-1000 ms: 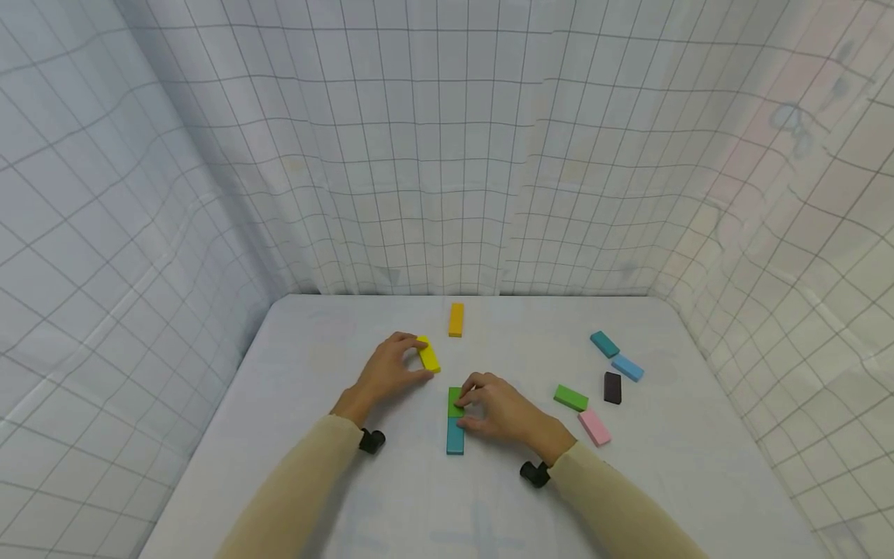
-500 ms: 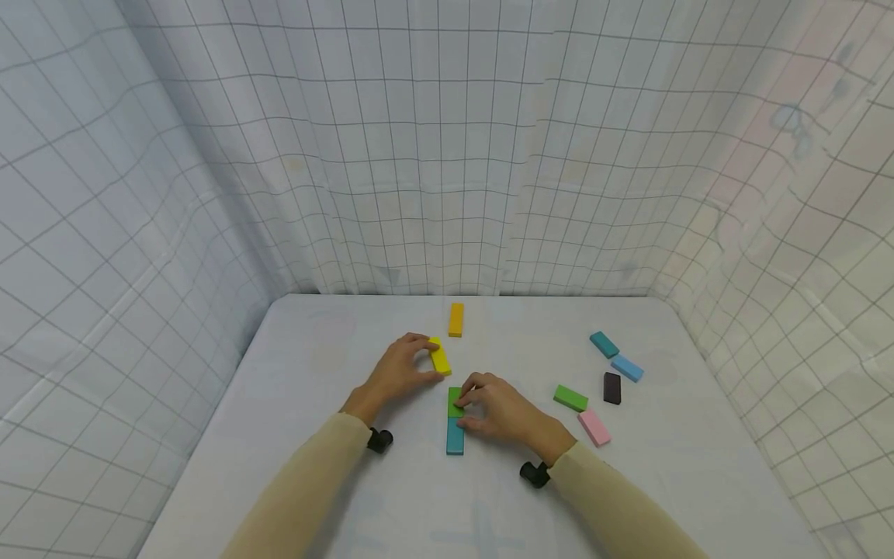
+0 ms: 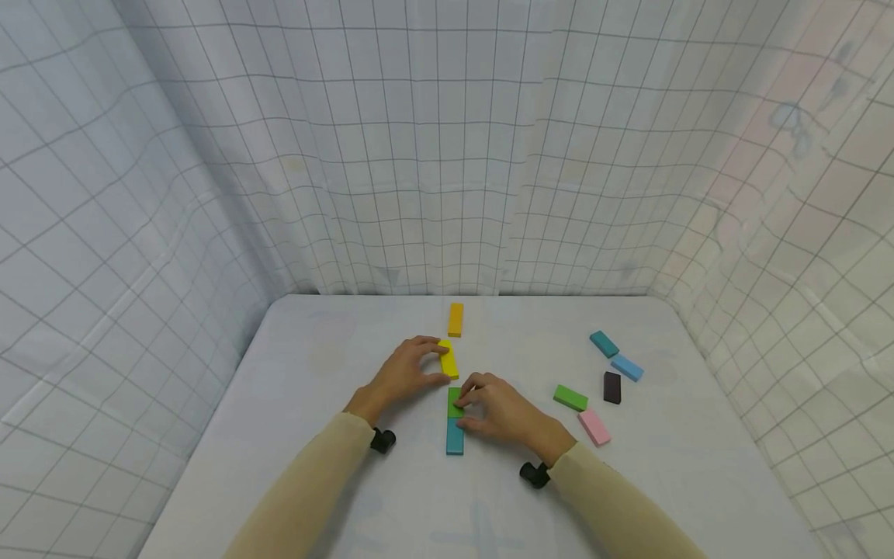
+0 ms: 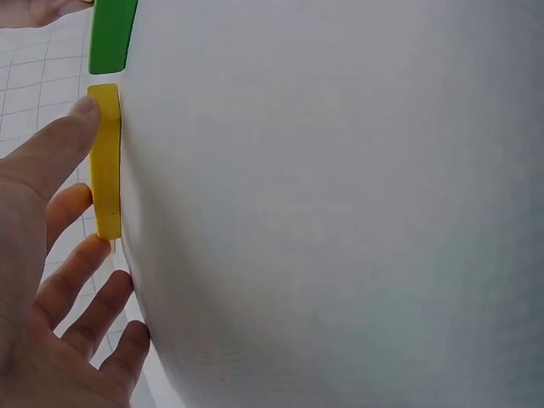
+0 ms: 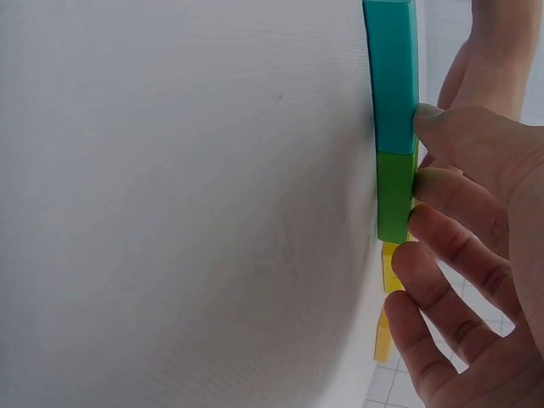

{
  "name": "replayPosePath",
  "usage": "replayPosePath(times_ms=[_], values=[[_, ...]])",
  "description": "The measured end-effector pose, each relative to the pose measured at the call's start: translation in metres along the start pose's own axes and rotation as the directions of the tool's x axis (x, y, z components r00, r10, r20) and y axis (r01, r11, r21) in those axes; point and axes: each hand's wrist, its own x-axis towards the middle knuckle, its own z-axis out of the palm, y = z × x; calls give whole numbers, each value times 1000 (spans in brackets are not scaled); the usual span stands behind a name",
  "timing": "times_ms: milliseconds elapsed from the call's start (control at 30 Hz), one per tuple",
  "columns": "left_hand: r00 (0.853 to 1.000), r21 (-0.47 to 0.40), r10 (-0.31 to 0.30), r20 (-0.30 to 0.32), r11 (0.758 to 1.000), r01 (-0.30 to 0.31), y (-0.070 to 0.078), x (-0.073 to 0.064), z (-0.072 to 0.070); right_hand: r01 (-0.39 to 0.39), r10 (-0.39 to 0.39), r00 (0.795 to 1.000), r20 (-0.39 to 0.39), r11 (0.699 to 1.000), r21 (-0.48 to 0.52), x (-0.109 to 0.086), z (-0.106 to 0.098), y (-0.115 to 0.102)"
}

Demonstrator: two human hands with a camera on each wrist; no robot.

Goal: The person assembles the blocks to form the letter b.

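Observation:
My left hand (image 3: 403,373) pinches a yellow block (image 3: 449,365) lengthwise, thumb at its near end and fingers at the far end. In the left wrist view a narrow gap parts the yellow block (image 4: 105,170) from a green block (image 4: 109,38). That green block (image 3: 454,396) lies end to end with a teal block (image 3: 455,442) in the middle of the table. My right hand (image 3: 506,407) rests on this pair; in the right wrist view its thumb touches the teal block (image 5: 393,81) and its fingertips touch the green block (image 5: 393,195).
An orange block (image 3: 455,320) lies beyond the yellow one, roughly in line. To the right are a second green block (image 3: 570,398), a pink block (image 3: 594,428), a black block (image 3: 612,388), a light blue block (image 3: 627,368) and another teal block (image 3: 604,344). Checked curtains (image 3: 447,155) enclose the table.
My left hand has moved the yellow block rightward and slightly nearer, into line beyond the green block. The right hand has stayed on the green and teal pair.

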Motion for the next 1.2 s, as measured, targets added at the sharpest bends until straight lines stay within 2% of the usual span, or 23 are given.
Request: replayPosePath(times_ms=[433, 667, 1200], values=[[994, 4, 52, 94, 999, -53, -2, 3, -1, 35, -35, 999, -17, 999, -20, 0, 0, 0], [988, -21, 121, 100, 993, -119, 0, 2, -2, 40, -40, 999, -22, 999, -24, -1, 0, 0], [980, -45, 173, 103, 985, -169, 1, -2, -2, 32, -33, 999, -14, 999, -30, 0, 1, -1]])
